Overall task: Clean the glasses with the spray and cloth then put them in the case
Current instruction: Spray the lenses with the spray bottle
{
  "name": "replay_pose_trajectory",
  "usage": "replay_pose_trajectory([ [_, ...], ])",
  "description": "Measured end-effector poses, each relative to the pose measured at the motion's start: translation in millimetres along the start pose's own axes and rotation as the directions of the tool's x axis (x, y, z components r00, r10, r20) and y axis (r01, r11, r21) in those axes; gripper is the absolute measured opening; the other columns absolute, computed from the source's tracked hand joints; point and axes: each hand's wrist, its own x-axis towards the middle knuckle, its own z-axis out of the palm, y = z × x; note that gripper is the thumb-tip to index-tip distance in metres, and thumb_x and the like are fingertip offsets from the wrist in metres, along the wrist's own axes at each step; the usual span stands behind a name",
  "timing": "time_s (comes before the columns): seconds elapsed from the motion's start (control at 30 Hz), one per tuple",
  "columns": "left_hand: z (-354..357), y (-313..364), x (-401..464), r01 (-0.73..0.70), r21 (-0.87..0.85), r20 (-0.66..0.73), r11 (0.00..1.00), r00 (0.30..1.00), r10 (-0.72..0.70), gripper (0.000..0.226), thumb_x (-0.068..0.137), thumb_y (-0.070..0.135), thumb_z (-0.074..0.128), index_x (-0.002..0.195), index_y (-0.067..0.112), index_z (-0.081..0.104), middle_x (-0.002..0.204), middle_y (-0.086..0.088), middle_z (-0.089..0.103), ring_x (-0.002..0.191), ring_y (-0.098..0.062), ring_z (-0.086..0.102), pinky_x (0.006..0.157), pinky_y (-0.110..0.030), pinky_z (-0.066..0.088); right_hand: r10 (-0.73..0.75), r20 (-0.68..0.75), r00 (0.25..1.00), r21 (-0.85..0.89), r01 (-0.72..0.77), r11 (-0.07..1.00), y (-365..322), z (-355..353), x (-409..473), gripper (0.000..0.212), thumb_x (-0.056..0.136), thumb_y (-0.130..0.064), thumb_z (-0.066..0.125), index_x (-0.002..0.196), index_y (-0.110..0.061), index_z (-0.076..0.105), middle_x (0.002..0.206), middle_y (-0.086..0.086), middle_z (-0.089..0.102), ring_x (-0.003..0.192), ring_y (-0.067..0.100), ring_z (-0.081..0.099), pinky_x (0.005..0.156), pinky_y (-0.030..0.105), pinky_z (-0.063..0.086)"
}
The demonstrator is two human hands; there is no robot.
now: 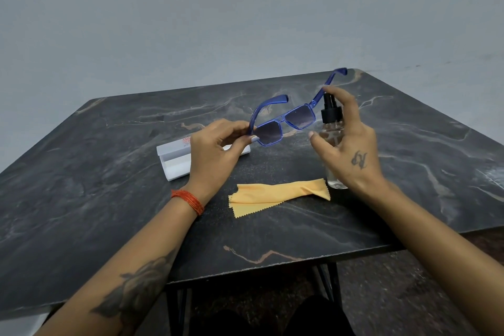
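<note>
The left hand point(218, 150) pinches the glasses point(286, 123) by the corner of the frame where one arm meets the lens, holding them in the air at the centre of the frame, arms unfolded and pointing away toward the top right. The lenses are dark, the frame blue.

The right hand point(349, 142), just right of the glasses, is curled around the spray bottle point(333, 139); its index finger lies over the black pump head and the thumb sits on the near side of the clear body. The bottle stands upright, and its base seems to rest on the table point(109, 199), though the hand hides too much to be sure. It holds clear liquid, but the level is hard to read through the fingers.

The white case point(174, 158) lies open on the table at centre left, partly behind the left hand; the part of its inside that shows holds nothing. The yellow cloth point(278, 195) lies loosely folded on the table below the glasses, its right end just beside the bottle's base.

A red thread band point(188, 200) circles the left wrist.
</note>
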Motion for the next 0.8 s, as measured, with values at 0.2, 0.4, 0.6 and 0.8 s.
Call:
replay_pose_trajectory([
  [0.2, 0, -2, -1, 0.017, -0.005, -0.012, 1.000, 1.000, -0.017, 0.015, 0.075, 0.002, 0.071, 0.090, 0.004, 0.072, 0.081, -0.007, 0.069, 0.075, -0.011, 0.063, 0.071, -0.017, 0.053, 0.023, -0.108, 0.994, -0.001, -0.024, 1.000, 3, -1, 1, 0.069, 0.079, -0.011, 0.061, 0.134, -0.035, 0.028, 0.068, -0.001, 0.061, 0.055, 0.006, 0.055, 0.059, 0.017, 0.046],
  [0.4, 1, -6, -1, 0.027, 0.010, -0.007, 1.000, 1.000, -0.027, 0.016, 0.075, 0.003, 0.071, 0.091, 0.005, 0.072, 0.082, -0.005, 0.069, 0.075, -0.010, 0.064, 0.072, -0.022, 0.054, 0.083, -0.104, 0.991, 0.099, -0.073, 0.992, 8, -4, 9, 0.074, 0.071, -0.012, 0.049, 0.138, -0.030, 0.021, 0.093, 0.001, 0.054, 0.068, 0.009, 0.054, 0.067, 0.031, 0.050],
  [0.6, 1, -8, -1, 0.035, 0.011, 0.013, 0.999, 0.999, -0.035, 0.015, 0.075, 0.004, 0.070, 0.090, 0.005, 0.072, 0.082, -0.006, 0.071, 0.075, -0.011, 0.064, 0.072, -0.022, 0.054, 0.094, -0.121, 0.988, 0.068, -0.086, 0.994, 26, -3, 19, 0.068, 0.086, -0.005, 0.058, 0.143, -0.014, 0.022, 0.126, 0.005, 0.035, 0.094, 0.016, 0.055, 0.077, 0.003, 0.042],
  [0.8, 0, -9, -2, 0.054, 0.023, 0.025, 0.998, 0.998, -0.055, 0.017, 0.075, 0.000, 0.070, 0.091, 0.004, 0.073, 0.084, -0.007, 0.071, 0.077, -0.008, 0.063, 0.073, -0.013, 0.050, 0.106, -0.115, 0.988, -0.007, -0.107, 0.994, 30, -5, 17, 0.071, 0.084, -0.012, 0.067, 0.141, -0.014, 0.025, 0.121, 0.000, 0.032, 0.081, -0.016, 0.053, 0.076, 0.001, 0.039],
])
